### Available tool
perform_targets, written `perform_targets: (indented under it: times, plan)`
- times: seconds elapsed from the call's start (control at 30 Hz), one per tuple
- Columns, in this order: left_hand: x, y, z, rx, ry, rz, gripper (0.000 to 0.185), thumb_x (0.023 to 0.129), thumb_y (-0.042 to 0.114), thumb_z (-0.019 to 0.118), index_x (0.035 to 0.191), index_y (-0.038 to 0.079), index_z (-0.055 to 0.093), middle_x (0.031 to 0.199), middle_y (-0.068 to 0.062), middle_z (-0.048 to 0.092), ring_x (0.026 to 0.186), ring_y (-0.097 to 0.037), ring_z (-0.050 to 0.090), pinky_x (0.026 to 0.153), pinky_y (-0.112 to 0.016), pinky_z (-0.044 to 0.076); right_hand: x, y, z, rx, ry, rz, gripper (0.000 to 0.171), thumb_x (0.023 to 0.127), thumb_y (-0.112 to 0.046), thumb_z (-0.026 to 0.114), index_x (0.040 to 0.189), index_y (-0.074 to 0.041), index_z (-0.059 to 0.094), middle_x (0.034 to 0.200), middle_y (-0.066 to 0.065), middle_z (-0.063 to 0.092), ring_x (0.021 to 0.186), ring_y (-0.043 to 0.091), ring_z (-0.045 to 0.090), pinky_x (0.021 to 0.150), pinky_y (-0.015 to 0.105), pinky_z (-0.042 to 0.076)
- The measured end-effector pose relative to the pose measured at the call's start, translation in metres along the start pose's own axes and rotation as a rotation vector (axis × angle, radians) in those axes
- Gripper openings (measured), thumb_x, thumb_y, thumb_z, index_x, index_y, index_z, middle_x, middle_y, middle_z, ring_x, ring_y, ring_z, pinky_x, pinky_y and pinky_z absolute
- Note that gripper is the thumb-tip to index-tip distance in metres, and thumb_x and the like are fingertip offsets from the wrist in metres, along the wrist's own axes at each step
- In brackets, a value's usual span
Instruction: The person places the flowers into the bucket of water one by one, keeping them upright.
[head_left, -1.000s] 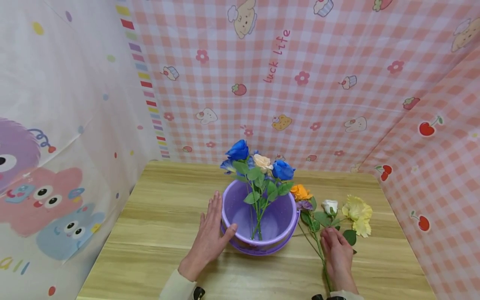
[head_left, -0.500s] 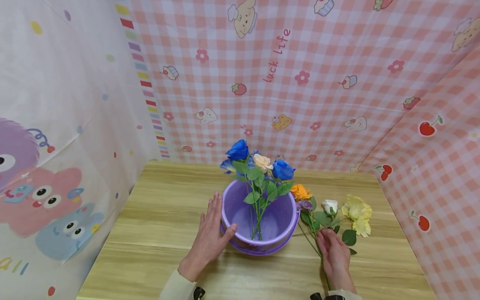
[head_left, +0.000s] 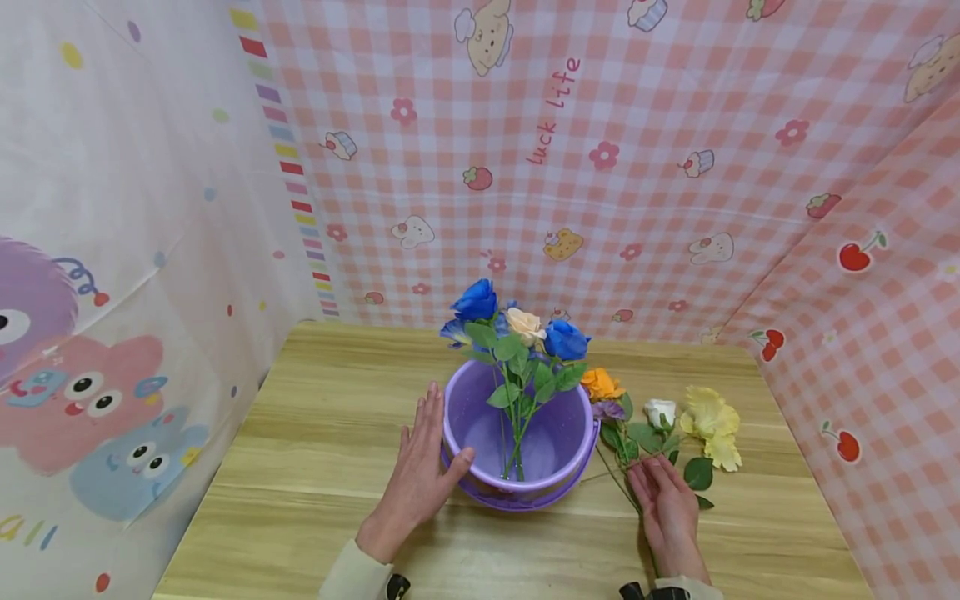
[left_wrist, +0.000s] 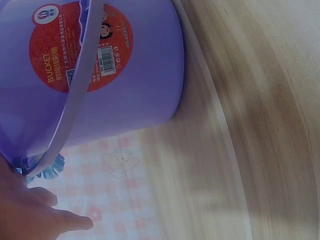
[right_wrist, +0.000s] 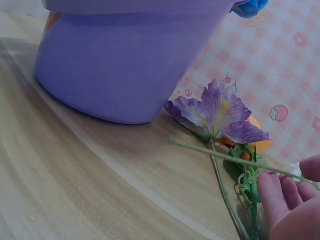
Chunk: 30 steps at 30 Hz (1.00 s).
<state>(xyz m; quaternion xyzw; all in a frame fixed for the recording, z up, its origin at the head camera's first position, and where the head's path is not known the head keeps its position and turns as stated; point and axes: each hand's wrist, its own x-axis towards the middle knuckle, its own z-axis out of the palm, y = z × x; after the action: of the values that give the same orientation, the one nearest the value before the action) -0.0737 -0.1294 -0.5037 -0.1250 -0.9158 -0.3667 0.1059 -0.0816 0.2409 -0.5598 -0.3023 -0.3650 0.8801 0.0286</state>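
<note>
Purple plastic is what the straight fingers (head_left: 430, 417) of the left hand (head_left: 420, 479) lie against: this hand is flat and open on the left outer wall of the round purple plastic bucket (head_left: 480, 417), with the thumb at the bucket's lower rim. The left wrist view shows a red round label (left_wrist: 80, 42) on the bucket wall and the thin purple handle (left_wrist: 75, 95) hanging down over it.

On the right of the bucket, the right hand (head_left: 667, 512) rests on the thin green stems (head_left: 626, 483) of the loose artificial flowers that lie on the light wooden table (head_left: 315, 442). Its fingers (right_wrist: 275, 197) are close together and touch the stems; whether they really pinch one I cannot tell. Just beyond the fingers, near the bucket's base, lies a purple iris-like flower (right_wrist: 212, 112), and further right an orange flower (head_left: 600, 383), a small white rose (head_left: 660, 411) and a pale yellow flower (head_left: 712, 425).

Inside the bucket stand blue roses (head_left: 476, 300) and one cream rose (head_left: 525, 323) with green leaves. Behind the bucket hangs a pink checked cloth (head_left: 637, 167)
</note>
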Motion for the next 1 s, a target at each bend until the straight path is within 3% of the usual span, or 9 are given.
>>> perform_targets:
  times: [0.1,0.23,0.37,1.0]
  plan:
    - [0.0,0.0,0.0,-0.001,-0.001,-0.002,0.091,0.102,0.058,0.05,0.167,0.008,0.01,0.174,-0.006,0.003,0.157,-0.039,0.011,0.114,-0.077,0.018,0.0,-0.001,0.002,-0.006,0.011,-0.006,0.06,0.106,-0.005,0.053,0.161,-0.008,0.027,0.097,0.001,0.075,0.099,0.012,0.072,0.097,0.029,0.056]
    - [0.0,0.001,-0.001,-0.005,-0.009,-0.01,0.091,0.101,0.057,0.05,0.167,0.01,0.009,0.174,-0.004,0.001,0.157,-0.037,0.009,0.115,-0.076,0.016,0.001,-0.002,0.003,0.008,0.039,-0.012,0.046,0.105,-0.002,0.055,0.149,-0.009,0.042,0.096,0.002,0.074,0.096,0.011,0.071,0.095,0.028,0.057]
    - [0.0,0.001,-0.001,-0.006,-0.013,-0.013,0.092,0.101,0.057,0.051,0.167,0.011,0.008,0.174,-0.004,0.001,0.158,-0.036,0.007,0.116,-0.075,0.015,0.001,-0.003,0.003,0.01,0.052,-0.011,0.035,0.105,-0.002,0.054,0.138,-0.01,0.048,0.094,0.002,0.072,0.092,0.011,0.069,0.093,0.028,0.058]
    - [0.0,0.001,-0.001,-0.014,-0.005,-0.003,0.091,0.101,0.058,0.05,0.167,0.01,0.009,0.174,-0.007,0.003,0.157,-0.038,0.009,0.116,-0.076,0.015,-0.005,-0.014,0.011,0.045,0.078,-0.042,0.027,0.104,-0.001,0.058,0.128,-0.009,0.053,0.092,0.0,0.07,0.09,0.012,0.07,0.093,0.03,0.059]
